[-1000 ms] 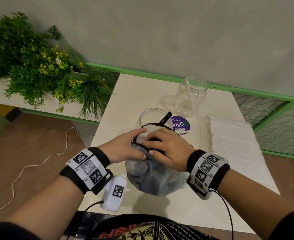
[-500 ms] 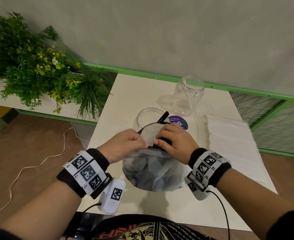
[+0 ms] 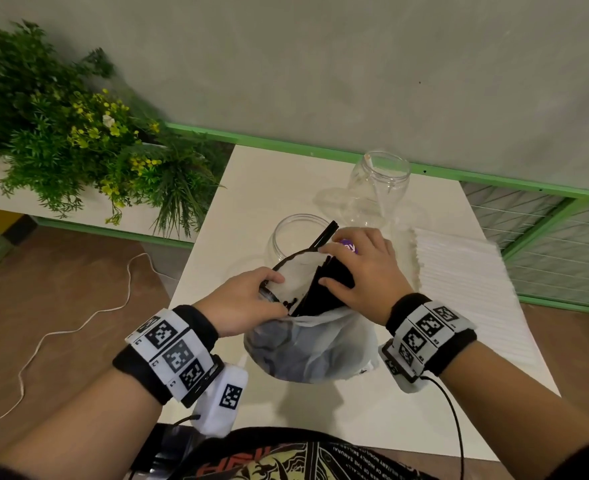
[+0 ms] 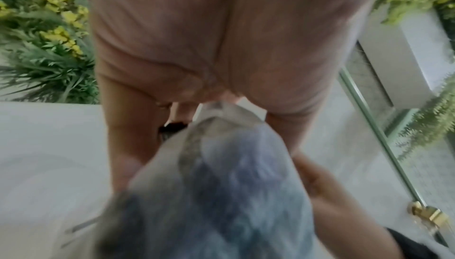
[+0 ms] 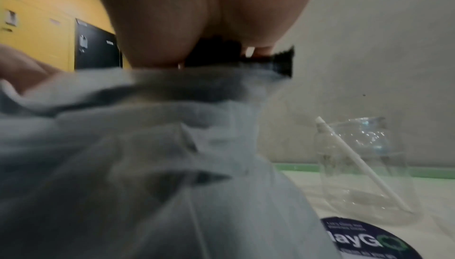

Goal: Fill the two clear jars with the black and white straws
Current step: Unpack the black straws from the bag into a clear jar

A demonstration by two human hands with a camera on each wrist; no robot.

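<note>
bag (image 3: pixel 312 351): near centre of the table (image 3: pixel 320 407), just in front of us, translucent plastic, dark mass inside; mouth faces up and away.
left hand (image 3: pixel 248 301): we see it pinching the near-left lip of the bag mouth, thumb and fingers curled on the plastic, holding it open.
right hand (image 3: pixel 362 271): clenched round a bundle of black straws (image 3: pixel 324 289), thumb on the near side, fingers over the far side; bundle half out of the bag.
straw axis: runs from near-low inside the bag to far-high, tilted away from us toward the near jar.
near jar (image 3: pixel 296 237): clear, just beyond the bag mouth, touching or nearly so; a couple of black straws already lean in it, tips poking past the rim to the right.
key relation: near jar lies straight ahead of the right hand, which is the closer hand; we judge a short lift and a forward tip would drop the bundle in.
white straws (image 3: pixel 466 292): flat sheet on the right of the table, well apart from the bag.
far jar (image 3: pixel 381 188): clear, upright, far right of centre, one white straw (image 5: pixel 357 163) leaning inside.
change: half a second ago both hands were just parting the bag mouth and no bundle showed; now the right hand has the black bundle raised clear of the lip.
</note>
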